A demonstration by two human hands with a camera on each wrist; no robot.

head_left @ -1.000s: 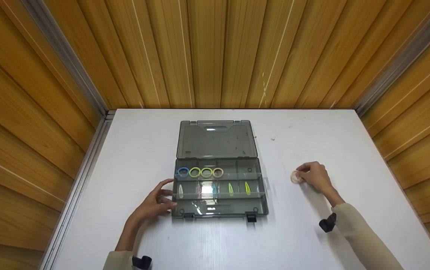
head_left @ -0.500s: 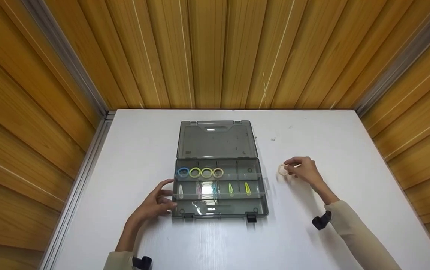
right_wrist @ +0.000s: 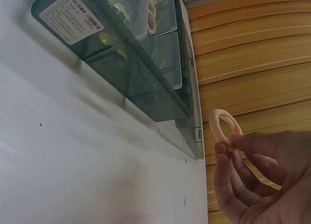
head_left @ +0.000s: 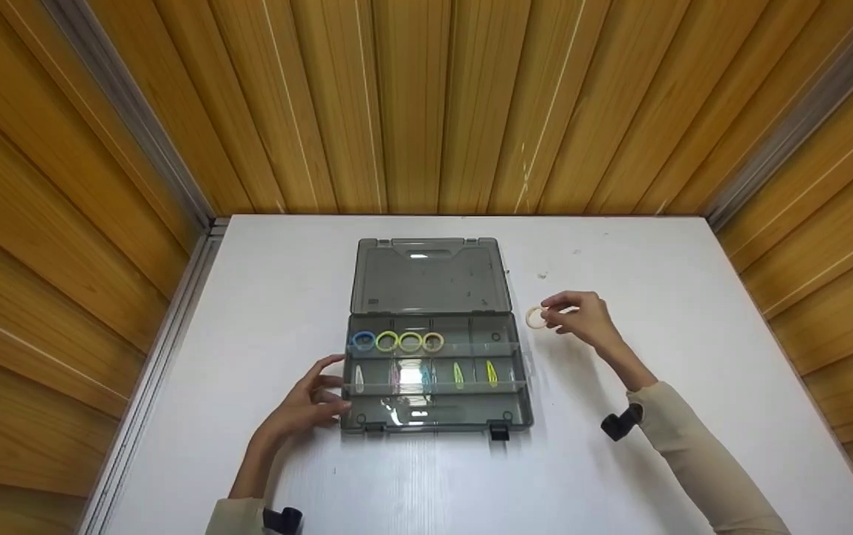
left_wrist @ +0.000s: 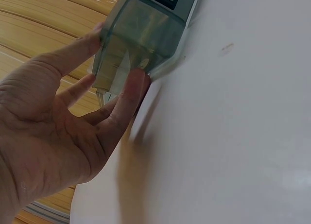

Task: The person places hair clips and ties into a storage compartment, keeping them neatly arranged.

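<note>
A pale peach hair tie (head_left: 535, 318) is pinched between the thumb and fingertips of my right hand (head_left: 583, 321), raised off the table just right of the box. In the right wrist view this hair tie (right_wrist: 222, 125) appears as a soft looped ring. My left hand (head_left: 307, 401) rests spread fingers against the left side of a grey see-through compartment box (head_left: 438, 412). In its back row lie a blue hair tie (head_left: 363, 332) and several yellowish hair ties (head_left: 410, 333). Snap hair clips, including a green clip (head_left: 458, 375) and a yellow clip (head_left: 492, 373), fill the middle row.
The box's lid (head_left: 430, 279) lies folded back, away from the person. A black latch (head_left: 499, 432) sticks out at the front edge. The white table (head_left: 412, 490) ends at wood-patterned walls (head_left: 408, 104). A printed label (right_wrist: 71, 17) is on the box's side.
My right hand has lifted the peach hair tie from the table and carried it left and away from me, toward the box's right side. The left hand and box have stayed put.
</note>
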